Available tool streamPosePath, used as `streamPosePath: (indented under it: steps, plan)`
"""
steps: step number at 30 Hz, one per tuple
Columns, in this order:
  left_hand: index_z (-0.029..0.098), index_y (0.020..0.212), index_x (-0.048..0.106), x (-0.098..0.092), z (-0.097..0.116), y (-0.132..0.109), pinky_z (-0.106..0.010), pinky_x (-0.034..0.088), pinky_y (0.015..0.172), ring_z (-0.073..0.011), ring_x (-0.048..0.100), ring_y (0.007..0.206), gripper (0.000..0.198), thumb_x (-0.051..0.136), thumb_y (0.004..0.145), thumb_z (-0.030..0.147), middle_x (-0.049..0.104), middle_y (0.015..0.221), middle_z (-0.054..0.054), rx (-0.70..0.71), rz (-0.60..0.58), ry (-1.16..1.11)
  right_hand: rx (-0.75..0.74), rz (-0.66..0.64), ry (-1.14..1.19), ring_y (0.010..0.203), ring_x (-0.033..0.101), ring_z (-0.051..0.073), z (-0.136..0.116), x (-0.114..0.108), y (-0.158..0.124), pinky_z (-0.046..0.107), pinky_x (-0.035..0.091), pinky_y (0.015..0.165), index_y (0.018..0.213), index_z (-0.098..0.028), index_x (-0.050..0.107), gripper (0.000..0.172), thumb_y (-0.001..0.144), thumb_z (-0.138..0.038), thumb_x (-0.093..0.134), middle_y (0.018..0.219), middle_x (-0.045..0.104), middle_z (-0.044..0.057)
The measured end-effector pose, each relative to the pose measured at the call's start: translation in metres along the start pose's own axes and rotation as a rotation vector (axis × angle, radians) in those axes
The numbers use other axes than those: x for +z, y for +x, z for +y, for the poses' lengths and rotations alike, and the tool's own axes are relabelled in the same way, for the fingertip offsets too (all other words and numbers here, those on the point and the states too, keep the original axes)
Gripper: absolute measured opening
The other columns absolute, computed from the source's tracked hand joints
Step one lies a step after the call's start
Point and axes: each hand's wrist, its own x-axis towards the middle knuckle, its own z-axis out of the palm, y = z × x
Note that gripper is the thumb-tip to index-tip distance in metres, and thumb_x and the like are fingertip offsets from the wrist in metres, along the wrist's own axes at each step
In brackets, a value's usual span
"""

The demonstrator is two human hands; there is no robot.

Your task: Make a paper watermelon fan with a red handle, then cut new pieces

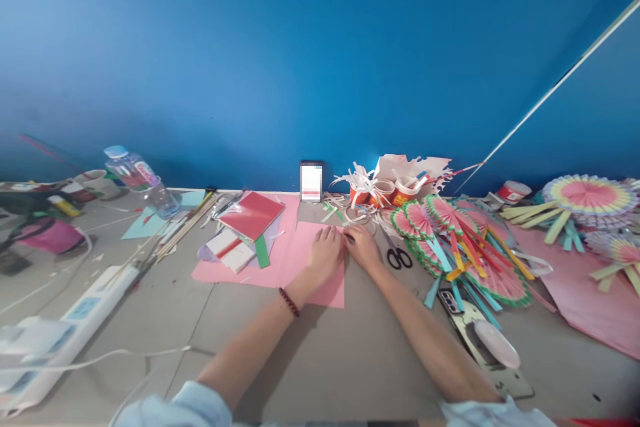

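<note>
The pink paper sheet (320, 283) lies flat mid-tabletop (350, 353), just left of the scissors (399, 257). It looks thin, light and easily creased, and is best taken by an edge. Both forearms stretch far. The left hand (325, 252) presses flat on the sheet, fingers together. The right hand (364, 248) curls at its far right edge; I cannot tell whether it pinches.

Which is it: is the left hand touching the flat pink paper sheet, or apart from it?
Touching. The head view shows the left hand lying palm down on the flat pink paper sheet, with no gap visible beneath it.
</note>
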Motion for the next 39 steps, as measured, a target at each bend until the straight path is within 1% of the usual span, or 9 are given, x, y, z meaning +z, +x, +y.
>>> streamPosePath:
  steps: [4, 8, 14, 22, 24, 27, 30, 34, 39]
  plan:
    - [0.017, 0.125, 0.048, 0.008, -0.004, -0.004, -0.044, 0.031, 0.100, -0.0280, 0.039, 0.124, 0.042, 0.042, 0.090, 0.040, 0.046, 0.136, -0.014, -0.035, -0.033, 0.036, 0.056, 0.012, -0.042, 0.092, 0.055, 0.020, 0.002, 0.001, 0.001, 0.031, 0.043, 0.086, 0.094, -0.018, 0.067, 0.021, 0.083, -0.015, 0.049, 0.094, 0.067, 0.007]
    - [0.018, 0.122, 0.050, 0.003, -0.001, -0.012, -0.044, 0.036, 0.090, -0.0301, 0.047, 0.110, 0.052, 0.041, 0.087, 0.055, 0.052, 0.123, -0.015, -0.010, -0.069, 0.045, 0.068, 0.000, -0.057, 0.092, 0.054, 0.019, 0.001, 0.000, 0.001, 0.031, 0.042, 0.087, 0.093, -0.019, 0.068, 0.021, 0.085, -0.017, 0.049, 0.094, 0.065, 0.007]
    - [0.018, 0.115, 0.053, 0.003, -0.004, -0.009, -0.041, 0.034, 0.090, -0.0280, 0.044, 0.109, 0.037, 0.044, 0.088, 0.043, 0.052, 0.120, -0.013, -0.007, -0.045, 0.025, 0.019, -0.009, -0.028, 0.093, 0.054, 0.019, -0.001, -0.003, 0.000, 0.032, 0.043, 0.087, 0.095, -0.020, 0.068, 0.023, 0.087, -0.017, 0.047, 0.095, 0.065, 0.006]
    - [0.016, 0.124, 0.049, 0.007, -0.008, -0.007, -0.042, 0.035, 0.094, -0.0283, 0.046, 0.108, 0.050, 0.048, 0.083, 0.045, 0.052, 0.120, -0.013, 0.007, 0.001, -0.023, -0.002, -0.049, -0.094, 0.092, 0.055, 0.019, -0.003, -0.005, 0.001, 0.030, 0.043, 0.086, 0.089, -0.020, 0.069, 0.022, 0.087, -0.015, 0.048, 0.092, 0.066, 0.005]
    - [0.016, 0.126, 0.048, 0.009, -0.010, -0.006, -0.044, 0.032, 0.100, -0.0291, 0.044, 0.114, 0.053, 0.048, 0.082, 0.046, 0.052, 0.122, -0.013, -0.003, 0.008, -0.030, -0.004, -0.067, -0.125, 0.092, 0.055, 0.019, -0.004, -0.006, 0.001, 0.030, 0.042, 0.086, 0.088, -0.021, 0.069, 0.023, 0.087, -0.015, 0.047, 0.092, 0.066, 0.004]
    - [0.015, 0.130, 0.045, 0.016, -0.012, -0.005, -0.045, 0.021, 0.109, -0.0293, 0.033, 0.129, 0.058, 0.047, 0.082, 0.047, 0.046, 0.135, -0.014, -0.007, 0.028, -0.036, -0.002, -0.095, -0.179, 0.091, 0.056, 0.019, -0.006, -0.007, 0.002, 0.030, 0.042, 0.084, 0.089, -0.021, 0.070, 0.024, 0.087, -0.014, 0.047, 0.092, 0.067, 0.005]
    - [0.013, 0.133, 0.042, 0.021, -0.014, -0.004, -0.045, 0.018, 0.111, -0.0269, 0.028, 0.135, 0.058, 0.042, 0.084, 0.045, 0.038, 0.143, -0.014, 0.002, -0.004, -0.051, -0.010, -0.123, -0.221, 0.091, 0.055, 0.019, -0.008, -0.009, 0.003, 0.030, 0.041, 0.083, 0.092, -0.020, 0.070, 0.025, 0.087, -0.014, 0.046, 0.093, 0.067, 0.005]
    - [0.012, 0.134, 0.043, 0.022, -0.014, -0.003, -0.043, 0.020, 0.111, -0.0238, 0.030, 0.135, 0.050, 0.034, 0.089, 0.032, 0.037, 0.145, -0.013, -0.021, -0.041, -0.041, -0.030, -0.146, -0.273, 0.090, 0.054, 0.020, -0.010, -0.010, 0.004, 0.030, 0.040, 0.081, 0.093, -0.018, 0.070, 0.024, 0.087, -0.013, 0.047, 0.093, 0.067, 0.007]
    - [0.013, 0.135, 0.042, 0.025, -0.014, -0.002, -0.043, 0.020, 0.111, -0.0231, 0.028, 0.136, 0.048, 0.033, 0.089, 0.026, 0.037, 0.145, -0.012, -0.030, -0.049, -0.027, -0.038, -0.151, -0.283, 0.089, 0.053, 0.020, -0.012, -0.008, 0.003, 0.030, 0.040, 0.081, 0.090, -0.015, 0.069, 0.025, 0.088, -0.011, 0.045, 0.093, 0.066, 0.008]
